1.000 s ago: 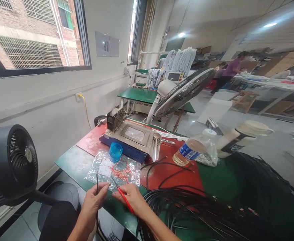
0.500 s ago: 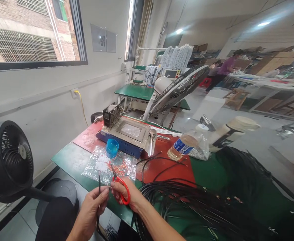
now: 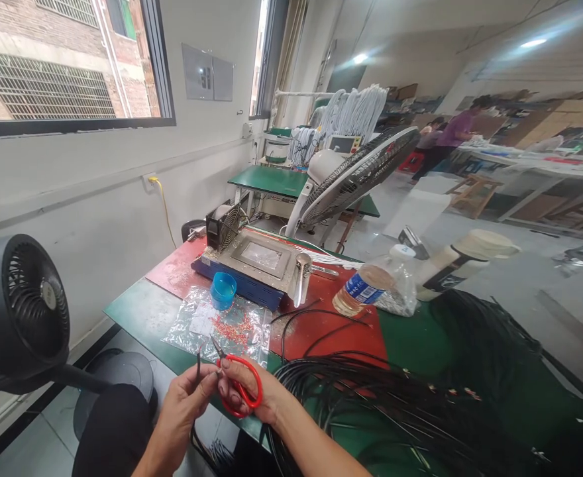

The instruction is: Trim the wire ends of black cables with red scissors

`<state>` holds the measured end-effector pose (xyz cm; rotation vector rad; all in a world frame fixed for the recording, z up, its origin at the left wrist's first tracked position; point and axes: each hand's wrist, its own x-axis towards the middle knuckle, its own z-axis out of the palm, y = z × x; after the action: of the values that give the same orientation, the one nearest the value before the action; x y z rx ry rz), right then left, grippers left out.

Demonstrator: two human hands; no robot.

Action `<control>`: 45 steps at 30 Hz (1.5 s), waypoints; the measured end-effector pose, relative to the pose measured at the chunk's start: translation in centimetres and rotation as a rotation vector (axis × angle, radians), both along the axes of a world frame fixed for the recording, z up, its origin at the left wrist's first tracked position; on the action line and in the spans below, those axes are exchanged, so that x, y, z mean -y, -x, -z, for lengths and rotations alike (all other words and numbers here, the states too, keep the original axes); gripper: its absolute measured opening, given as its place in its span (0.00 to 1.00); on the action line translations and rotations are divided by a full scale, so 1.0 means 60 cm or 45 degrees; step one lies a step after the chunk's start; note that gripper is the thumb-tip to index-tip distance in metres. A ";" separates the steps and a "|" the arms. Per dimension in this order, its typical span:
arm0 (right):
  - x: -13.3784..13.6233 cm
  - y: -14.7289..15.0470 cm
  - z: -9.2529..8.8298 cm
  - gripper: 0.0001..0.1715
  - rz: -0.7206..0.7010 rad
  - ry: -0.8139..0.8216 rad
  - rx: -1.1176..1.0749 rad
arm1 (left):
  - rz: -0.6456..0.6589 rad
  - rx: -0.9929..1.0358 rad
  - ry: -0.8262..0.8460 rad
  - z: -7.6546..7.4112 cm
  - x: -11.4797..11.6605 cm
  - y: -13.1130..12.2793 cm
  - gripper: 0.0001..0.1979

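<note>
Spreading across the foreground, a green-topped worktable (image 3: 140,311) carried a flat red mat (image 3: 175,271). A tilted grey-and-white standing fan (image 3: 361,179) rose beyond its far side, and a round black fan (image 3: 28,298) stood at the left. A loose heap of thin black cables (image 3: 331,377) covered much of the right side, lying against the right forearm and hemming it in. On the mat sat a blue-sided metal box with a flat top plate (image 3: 236,288); to its right stood a beige lidded jug (image 3: 465,258) and a clear bottle with a blue label (image 3: 364,289). Nearer lay a transparent plastic bag (image 3: 182,324), with a small blue plastic cup (image 3: 222,291) and scattered tiny red bits (image 3: 234,328) on it.

Both hands met just above the front edge, fingertips together. The left hand (image 3: 185,404) pinched a single black cable (image 3: 199,364), its end upright above the fingers. The right hand (image 3: 269,391) held red-handled scissors (image 3: 259,387), blades pointing up and leftward; what its fingertips pinched was too small to tell.

The table's edge slanted beneath the hands, floor tiles showing below. Bare green surface lay leftward, while the cup and box stood apart from the fingers.
</note>
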<state>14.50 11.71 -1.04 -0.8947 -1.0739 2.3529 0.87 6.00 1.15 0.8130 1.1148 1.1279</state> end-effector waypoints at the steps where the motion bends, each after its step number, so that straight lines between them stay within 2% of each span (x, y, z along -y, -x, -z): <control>1: 0.000 0.000 0.000 0.31 -0.004 0.007 0.009 | 0.007 -0.010 -0.007 0.001 0.001 0.001 0.10; 9: -0.003 -0.004 -0.008 0.22 0.093 0.022 0.031 | 0.015 0.054 0.114 0.021 0.009 0.006 0.15; 14: -0.002 -0.003 -0.004 0.30 0.042 -0.061 0.037 | 0.025 0.107 0.172 0.027 0.008 0.008 0.14; 20: 0.001 -0.001 0.000 0.31 0.032 -0.087 0.032 | 0.009 0.042 0.193 0.023 0.008 0.012 0.16; 26: 0.002 0.003 0.002 0.27 0.085 -0.070 0.057 | 0.003 0.112 0.138 0.013 0.010 0.004 0.14; 31: 0.001 0.004 0.005 0.30 0.107 -0.091 -0.034 | 0.008 0.153 0.104 0.022 0.012 0.002 0.12; 36: 0.001 0.002 0.010 0.30 0.098 -0.103 -0.025 | -0.075 0.172 0.189 0.025 0.013 0.003 0.13; 45: 0.006 0.008 0.008 0.28 0.094 -0.005 0.024 | 0.028 0.084 0.045 0.014 0.008 0.001 0.15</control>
<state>14.04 11.34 -1.54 -0.9411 -1.0350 2.2855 0.81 5.53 0.33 0.7536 1.0659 1.1066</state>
